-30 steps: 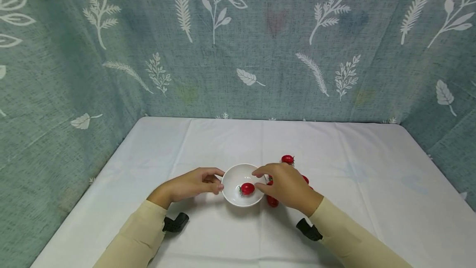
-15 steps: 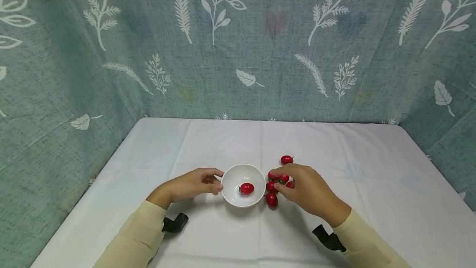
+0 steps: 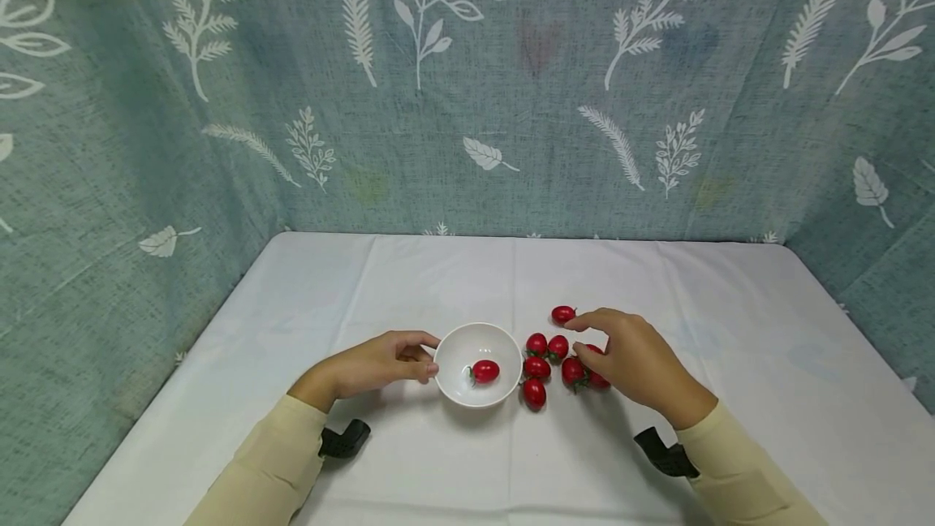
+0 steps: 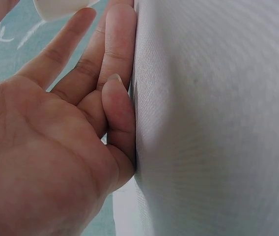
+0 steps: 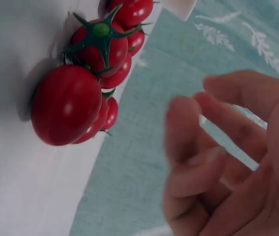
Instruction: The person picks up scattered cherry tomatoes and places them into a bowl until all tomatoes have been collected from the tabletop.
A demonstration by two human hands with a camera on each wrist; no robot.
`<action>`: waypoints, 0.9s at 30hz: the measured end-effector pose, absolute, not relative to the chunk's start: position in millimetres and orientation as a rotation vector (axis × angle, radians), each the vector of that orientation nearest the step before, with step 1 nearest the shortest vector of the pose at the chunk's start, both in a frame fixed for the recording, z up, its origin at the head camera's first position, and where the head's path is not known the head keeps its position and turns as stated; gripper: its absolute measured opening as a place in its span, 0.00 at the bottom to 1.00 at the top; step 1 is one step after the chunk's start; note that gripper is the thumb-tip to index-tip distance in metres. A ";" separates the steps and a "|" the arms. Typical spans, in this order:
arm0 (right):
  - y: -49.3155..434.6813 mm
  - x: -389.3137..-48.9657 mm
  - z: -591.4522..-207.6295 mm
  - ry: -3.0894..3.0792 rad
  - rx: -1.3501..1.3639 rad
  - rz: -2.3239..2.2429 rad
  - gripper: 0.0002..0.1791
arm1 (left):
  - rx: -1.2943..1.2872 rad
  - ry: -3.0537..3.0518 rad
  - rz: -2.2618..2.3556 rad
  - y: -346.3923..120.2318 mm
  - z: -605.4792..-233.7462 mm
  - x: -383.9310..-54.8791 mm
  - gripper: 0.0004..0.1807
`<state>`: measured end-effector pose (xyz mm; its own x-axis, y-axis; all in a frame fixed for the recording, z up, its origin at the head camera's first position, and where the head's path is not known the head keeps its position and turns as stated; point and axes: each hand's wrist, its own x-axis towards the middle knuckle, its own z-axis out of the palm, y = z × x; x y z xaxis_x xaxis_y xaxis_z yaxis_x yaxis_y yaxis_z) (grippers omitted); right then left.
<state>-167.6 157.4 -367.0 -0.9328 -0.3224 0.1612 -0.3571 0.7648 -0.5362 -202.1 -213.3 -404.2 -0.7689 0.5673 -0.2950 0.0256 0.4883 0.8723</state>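
Near the middle of the table in the head view stands a white bowl [image 3: 478,397] with one cherry tomato [image 3: 485,372] inside. Thumb and index finger of my left hand [image 3: 368,365] touch the bowl's left side, the fingers nearly straight; in the left wrist view an index fingertip meets the bowl [image 4: 63,7]. To the bowl's right lie several more red cherry tomatoes [image 3: 536,368] with green stalks. Over the rightmost tomatoes [image 3: 573,372] hovers my right hand [image 3: 634,357], thumb and fingers apart, nothing between them. That hand partly covers one tomato [image 3: 597,381].
A lone tomato [image 3: 563,315] lies farther back, close to the right index fingertip. White cloth covers the table [image 3: 409,282]. Behind it hangs a green-blue curtain [image 3: 467,201] with white leaf prints. Each wrist carries a black camera mount [image 3: 346,438].
My right hand has moved from over the bowl to the right, past the nearer tomatoes, uncovering them. The left hand and the bowl have stayed in place.
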 end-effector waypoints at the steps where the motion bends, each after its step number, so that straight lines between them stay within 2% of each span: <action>1: 159.1 -168.8 -367.6 -2.916 0.553 0.901 0.16 | 0.484 2.176 1.258 -213.3 -404.3 -202.0 0.26; 27: 173.5 -190.8 -389.3 -3.138 0.435 0.738 0.16 | 0.476 2.201 1.241 -212.1 -401.0 -199.6 0.26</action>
